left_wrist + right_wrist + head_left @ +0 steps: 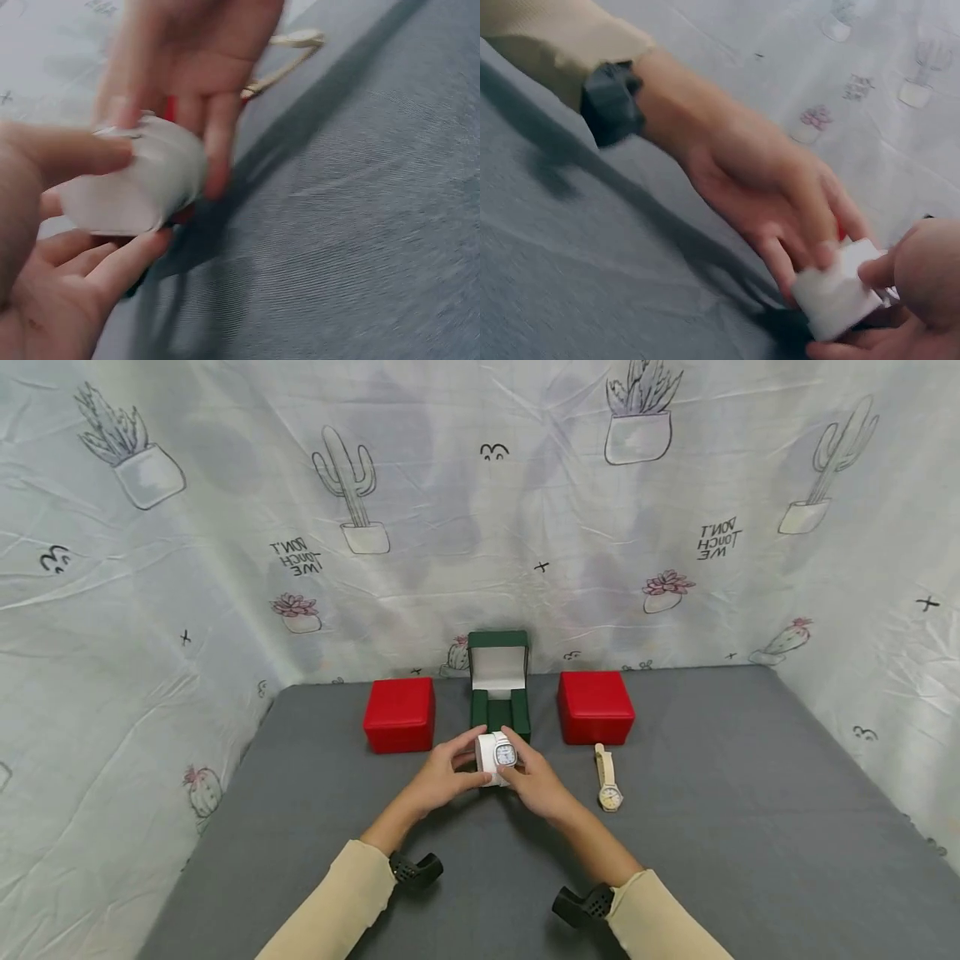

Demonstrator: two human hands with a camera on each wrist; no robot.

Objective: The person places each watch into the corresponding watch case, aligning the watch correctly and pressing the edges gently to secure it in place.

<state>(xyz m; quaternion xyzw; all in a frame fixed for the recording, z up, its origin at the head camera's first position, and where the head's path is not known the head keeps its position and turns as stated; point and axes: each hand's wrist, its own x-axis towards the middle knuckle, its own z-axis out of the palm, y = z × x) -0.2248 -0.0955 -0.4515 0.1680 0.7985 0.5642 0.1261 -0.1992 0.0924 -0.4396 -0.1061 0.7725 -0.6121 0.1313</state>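
Observation:
Between my two hands is a white watch cushion (pixel 486 753) with a white wristwatch (pixel 506 754) around it, its square-cornered dial facing up. My left hand (pixel 442 775) grips the cushion from the left, thumb on the near side and fingers on the far side. From the right, my right hand (pixel 543 787) pinches the watch, with its thumb at the dial's lower edge. In the left wrist view the cushion's bare end (pixel 112 202) shows between the left thumb and fingers. Just behind the hands stands an opened green watch box (pixel 498 685), white inside its lid.
Two closed red boxes (pixel 401 714) (pixel 596 707) flank the green one. A cream-strapped watch (pixel 609 785) lies to the right, in front of the right red box. The grey tabletop (pixel 720 793) ends at a patterned cloth (pixel 450 493) at the back and sides.

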